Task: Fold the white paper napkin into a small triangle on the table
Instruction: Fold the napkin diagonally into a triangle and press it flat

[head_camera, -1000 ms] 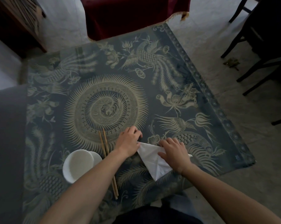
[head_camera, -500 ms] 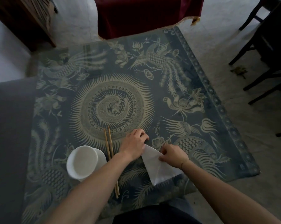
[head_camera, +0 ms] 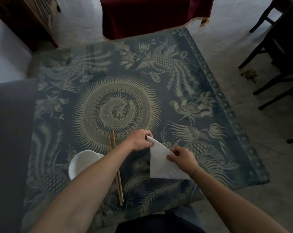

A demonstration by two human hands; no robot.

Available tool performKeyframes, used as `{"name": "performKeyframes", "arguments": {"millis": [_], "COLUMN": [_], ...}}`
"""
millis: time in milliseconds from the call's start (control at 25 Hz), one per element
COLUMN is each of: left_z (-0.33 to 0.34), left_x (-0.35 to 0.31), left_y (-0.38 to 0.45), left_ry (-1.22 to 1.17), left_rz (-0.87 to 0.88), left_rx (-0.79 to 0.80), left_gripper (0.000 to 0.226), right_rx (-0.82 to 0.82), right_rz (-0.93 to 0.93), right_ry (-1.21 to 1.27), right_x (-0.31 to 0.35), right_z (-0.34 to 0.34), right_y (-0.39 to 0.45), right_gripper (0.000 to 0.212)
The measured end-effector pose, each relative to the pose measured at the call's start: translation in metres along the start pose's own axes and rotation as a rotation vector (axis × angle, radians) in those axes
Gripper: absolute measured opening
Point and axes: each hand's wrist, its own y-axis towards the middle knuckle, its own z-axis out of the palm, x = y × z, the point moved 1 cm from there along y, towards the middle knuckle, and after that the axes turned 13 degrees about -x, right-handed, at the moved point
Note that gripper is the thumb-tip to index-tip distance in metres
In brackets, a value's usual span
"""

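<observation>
The white paper napkin lies as a triangle on the near part of the patterned table, its tip pointing away from me. My left hand pinches that far tip between its fingers. My right hand grips the napkin's right slanted edge, thumb on top, and covers part of it. The near right corner of the napkin shows below my right wrist.
A white bowl sits on the table left of my left forearm. A pair of wooden chopsticks lies beside it, partly under that forearm. A dark red cloth hangs beyond the far edge; dark chair legs stand to the right.
The napkin has turned so its tip points farther away. My left hand has taken hold of the tip, and my right hand has shifted along the right edge.
</observation>
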Motion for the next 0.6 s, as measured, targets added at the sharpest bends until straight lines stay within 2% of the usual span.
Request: {"name": "performKeyframes", "arguments": {"millis": [80, 160, 240, 320, 440, 600], "left_z": [-0.005, -0.006, -0.007, -0.008, -0.011, -0.013], "left_x": [-0.001, -0.002, -0.004, -0.006, -0.013, -0.025], "left_y": [0.002, 0.003, 0.003, 0.003, 0.007, 0.008], "left_ry": [-0.129, -0.144, -0.068, 0.017, 0.154, 0.259], "left_rz": [-0.083, -0.083, -0.058, -0.02, 0.166, 0.391], "left_rx": [-0.002, -0.077, -0.183, -0.254, -0.34, -0.446], "left_gripper": [0.014, 0.014, 0.013, 0.01, 0.008, 0.008], "right_rx": [-0.004, -0.098, -0.274, -0.332, -0.208, -0.093], "right_rz": [0.029, -0.023, -0.207, -0.486, -0.784, -0.811], "right_ry": [0.088, 0.042, -0.166, -0.355, -0.524, -0.588], "right_x": [0.006, 0.013, 0.013, 0.006, -0.014, -0.019], "right_z": [0.007, 0.013, 0.014, 0.013, 0.007, 0.012], "right_y": [-0.004, -0.012, -0.022, -0.036, -0.049, -0.059], "right_gripper": [0.008, 0.015, 0.039, 0.052, 0.047, 0.048]}}
